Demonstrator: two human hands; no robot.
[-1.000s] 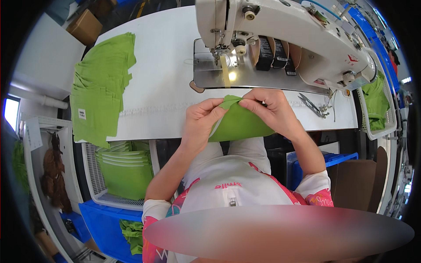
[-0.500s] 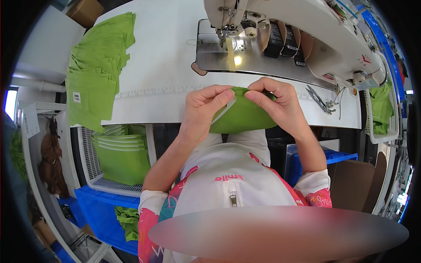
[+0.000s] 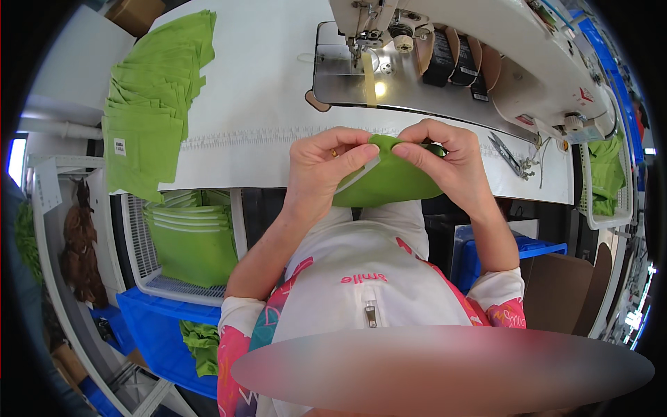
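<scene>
Between my two hands, at the table's front edge and above my lap, is a green fabric piece [image 3: 392, 182] with a white strip along its left edge. My left hand [image 3: 326, 167] pinches its upper edge between thumb and forefinger, close to the strip. A short way to the right, my right hand [image 3: 451, 163] pinches the same edge, leaving a small bunched fold between the thumbs. Something small and dark shows beneath the right fingers; I cannot make out what it is.
Beyond my hands stands a sewing machine [image 3: 556, 62] with a metal plate [image 3: 340, 87]. Thread snips [image 3: 507, 154] lie at right. Overlapping green fabric pieces [image 3: 149, 111] cover the table's left side. A white basket [image 3: 135, 240] holds more, above a blue bin [image 3: 153, 333].
My hands have drawn slightly apart, both still pinching the green fabric. The fold between the thumbs looks wider. The table and machine sit slightly differently in view.
</scene>
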